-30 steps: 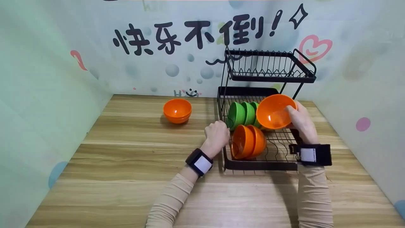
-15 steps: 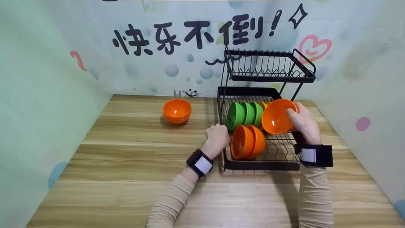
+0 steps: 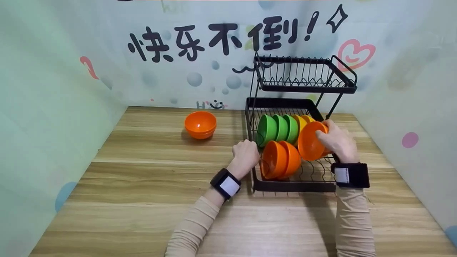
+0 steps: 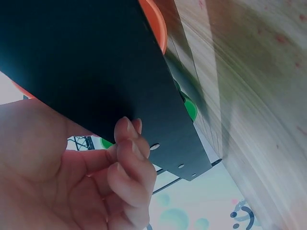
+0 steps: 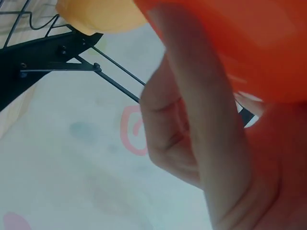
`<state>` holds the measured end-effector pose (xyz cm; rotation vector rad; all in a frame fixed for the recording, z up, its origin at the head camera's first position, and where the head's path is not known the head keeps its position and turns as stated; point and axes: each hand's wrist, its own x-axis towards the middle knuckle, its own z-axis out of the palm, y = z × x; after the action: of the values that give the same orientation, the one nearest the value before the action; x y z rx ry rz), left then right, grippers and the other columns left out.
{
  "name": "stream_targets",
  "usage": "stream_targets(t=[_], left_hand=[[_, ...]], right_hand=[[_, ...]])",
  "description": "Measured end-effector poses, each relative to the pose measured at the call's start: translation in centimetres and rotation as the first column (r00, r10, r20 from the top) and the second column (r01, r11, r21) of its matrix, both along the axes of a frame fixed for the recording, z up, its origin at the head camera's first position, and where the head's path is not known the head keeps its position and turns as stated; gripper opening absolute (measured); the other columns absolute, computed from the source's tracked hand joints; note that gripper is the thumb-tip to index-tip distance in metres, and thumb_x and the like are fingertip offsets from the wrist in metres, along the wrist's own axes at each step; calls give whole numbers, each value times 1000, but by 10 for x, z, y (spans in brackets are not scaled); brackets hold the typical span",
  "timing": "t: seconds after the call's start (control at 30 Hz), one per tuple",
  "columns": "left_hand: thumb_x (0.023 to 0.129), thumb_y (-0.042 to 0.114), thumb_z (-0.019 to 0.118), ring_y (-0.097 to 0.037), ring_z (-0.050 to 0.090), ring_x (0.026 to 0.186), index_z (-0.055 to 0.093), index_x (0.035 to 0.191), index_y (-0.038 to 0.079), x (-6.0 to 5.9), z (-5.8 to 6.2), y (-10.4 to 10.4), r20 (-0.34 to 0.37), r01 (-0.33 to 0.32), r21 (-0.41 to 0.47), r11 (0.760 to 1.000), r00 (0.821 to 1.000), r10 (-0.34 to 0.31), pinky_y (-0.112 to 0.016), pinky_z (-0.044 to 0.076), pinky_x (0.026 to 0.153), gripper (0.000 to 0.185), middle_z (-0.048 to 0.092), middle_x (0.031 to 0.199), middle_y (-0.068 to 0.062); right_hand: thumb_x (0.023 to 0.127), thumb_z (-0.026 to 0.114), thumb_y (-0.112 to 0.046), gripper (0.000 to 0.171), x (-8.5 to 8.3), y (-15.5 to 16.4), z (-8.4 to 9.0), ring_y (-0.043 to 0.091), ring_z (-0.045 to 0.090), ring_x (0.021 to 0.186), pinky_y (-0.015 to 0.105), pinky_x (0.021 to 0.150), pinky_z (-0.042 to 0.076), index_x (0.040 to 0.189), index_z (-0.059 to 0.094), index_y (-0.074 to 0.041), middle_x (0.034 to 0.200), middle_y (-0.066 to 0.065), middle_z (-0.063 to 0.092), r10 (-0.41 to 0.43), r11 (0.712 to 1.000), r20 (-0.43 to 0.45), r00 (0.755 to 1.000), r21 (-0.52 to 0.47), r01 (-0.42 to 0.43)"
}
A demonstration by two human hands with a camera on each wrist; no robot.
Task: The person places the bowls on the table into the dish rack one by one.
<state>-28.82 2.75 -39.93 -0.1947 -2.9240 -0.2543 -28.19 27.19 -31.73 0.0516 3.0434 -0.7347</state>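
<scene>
My right hand [image 3: 337, 141] grips an orange bowl [image 3: 310, 144] by its rim and holds it on edge in the lower tier of the black dish rack [image 3: 292, 185]. The bowl is just right of two orange bowls [image 3: 280, 159] that stand on edge at the front. Behind them stand green bowls [image 3: 273, 128] and yellow-orange bowls [image 3: 301, 121]. My left hand [image 3: 245, 153] is curled over the rack's left wall. In the left wrist view its fingers [image 4: 127, 163] lie against the black side panel [image 4: 96, 62]. The right wrist view shows my fingers [image 5: 201, 120] under the orange bowl [image 5: 230, 43].
A stack of orange bowls [image 3: 200, 124] sits on the wooden table [image 3: 142, 200] to the left of the rack. The rack's upper tier [image 3: 303, 87] holds nothing. Printed walls close in the back and both sides.
My right hand has lowered the orange bowl into the lower tier and tipped it more upright beside the front orange bowls. My left hand has stayed on the rack.
</scene>
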Motion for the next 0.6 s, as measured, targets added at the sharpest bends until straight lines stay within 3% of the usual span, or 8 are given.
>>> stream_targets(t=[0.4,0.6], left_hand=[[88,22,58,-27,70,82,74,89,11,1,1,0,0,-4,-1,1000,1000,4,-38,55,60,20,72,92,-8],[88,24,59,-27,70,84,74,91,11,2,1,0,6,-2,0,1000,1000,2,-39,55,62,20,72,94,-8]], right_hand=[[92,39,-41,56,-3,-11,-7,35,59,79,34,57,42,138,35,-9,118,34,54,72,985,147,987,144,-93],[92,37,-41,66,-6,-18,-12,43,57,97,43,70,46,146,27,-4,129,40,46,90,972,187,978,196,-127]])
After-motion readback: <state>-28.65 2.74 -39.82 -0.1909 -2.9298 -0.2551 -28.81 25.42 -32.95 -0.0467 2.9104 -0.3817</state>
